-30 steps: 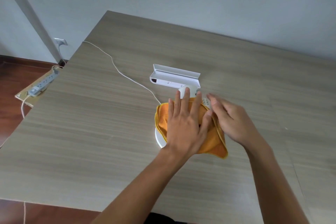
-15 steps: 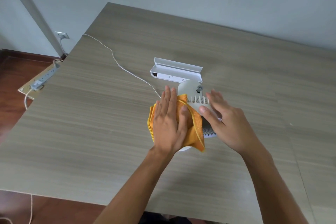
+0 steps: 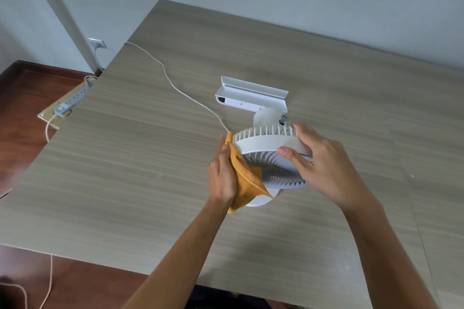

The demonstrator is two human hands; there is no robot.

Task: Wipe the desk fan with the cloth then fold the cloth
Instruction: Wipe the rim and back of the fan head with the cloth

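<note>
A white desk fan (image 3: 266,144) stands in the middle of the wooden table, its round grille head tilted face-down toward me over a round base. My left hand (image 3: 223,175) presses an orange cloth (image 3: 247,178) flat against the left side of the fan head, and the cloth's lower corner hangs over the base. On the right side, my right hand (image 3: 319,163) grips the head, thumb on the front grille and fingers over the ribbed back.
The fan's white cord (image 3: 175,85) runs from its back left across the table (image 3: 125,158) and over the left edge. A white shelf-like bracket (image 3: 251,96) lies just behind the fan. A power strip (image 3: 72,100) sits on a board on the floor at left.
My left hand slid the cloth from the top of the fan head down to its left side. My right hand closed around the right side, and the grille is now uncovered.
</note>
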